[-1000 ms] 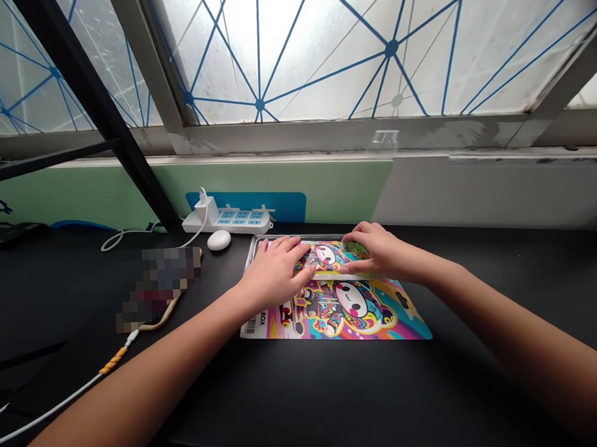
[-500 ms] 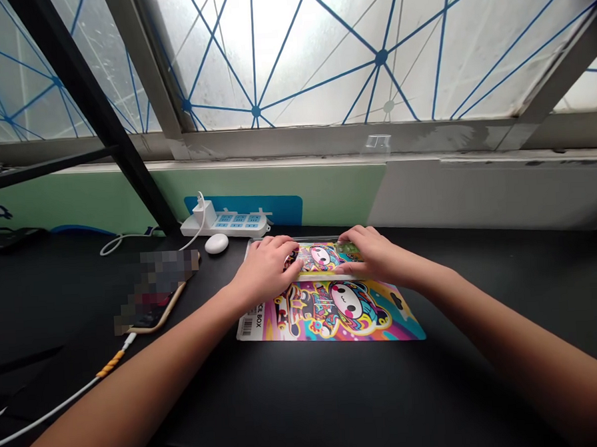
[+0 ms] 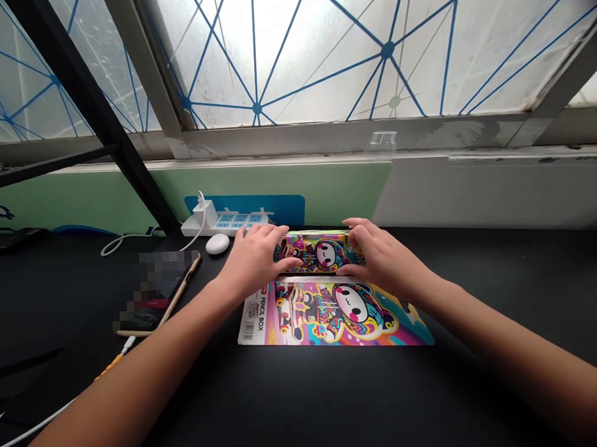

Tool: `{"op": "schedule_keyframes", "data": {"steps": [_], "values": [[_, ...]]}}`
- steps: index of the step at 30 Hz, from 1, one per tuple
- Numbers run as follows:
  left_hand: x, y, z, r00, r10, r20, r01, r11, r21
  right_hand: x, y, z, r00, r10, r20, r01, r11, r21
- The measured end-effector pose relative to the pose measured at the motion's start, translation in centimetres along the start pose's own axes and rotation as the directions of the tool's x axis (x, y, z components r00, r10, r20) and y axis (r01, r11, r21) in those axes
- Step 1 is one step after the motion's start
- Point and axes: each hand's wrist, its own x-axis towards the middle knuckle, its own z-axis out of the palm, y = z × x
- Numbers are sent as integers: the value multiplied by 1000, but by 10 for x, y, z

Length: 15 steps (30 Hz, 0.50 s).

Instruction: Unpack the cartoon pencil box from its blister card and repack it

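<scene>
A colourful pencil box (image 3: 314, 253) with a cartoon character on its face is held by both hands at the far side of a printed card. My left hand (image 3: 254, 258) grips its left end, thumb on the near face and fingers over the top edge. At the right end my right hand (image 3: 383, 252) grips it the same way. The bright card (image 3: 328, 313), marked PENCIL BOX with a barcode at its left, lies flat on the black table just in front of the box. The box's underside is hidden.
A phone (image 3: 157, 297), partly blurred out, lies at the left with a white cable (image 3: 43, 423). Behind it are a white power strip (image 3: 223, 222) with a plugged-in charger and a small white oval case (image 3: 217, 244). A black post (image 3: 92, 114) slants down at the left.
The box has come up and tilted, so its dark, shiny front now faces me. Both hands have shifted slightly away from the card, which shows more of its lettering.
</scene>
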Motion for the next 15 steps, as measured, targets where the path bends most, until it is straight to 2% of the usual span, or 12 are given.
{"op": "schedule_keyframes", "data": {"steps": [5, 8, 12, 15], "values": [[4, -14, -7, 998, 66, -4, -66, 991, -114, -1, 1, -3, 991, -100, -94, 100, 995, -6], [5, -11, -21, 983, 173, -61, -179, 977, -117, 0, -3, -14, 971, -151, -184, 149, 989, -25], [-7, 0, -49, 923, 295, -248, -312, 950, -30, -7, -23, -40, 952, -146, -270, 124, 988, -98], [-33, 8, -63, 879, 376, -293, -402, 915, -33, -32, -41, -54, 927, -180, -328, 133, 978, -160]]}}
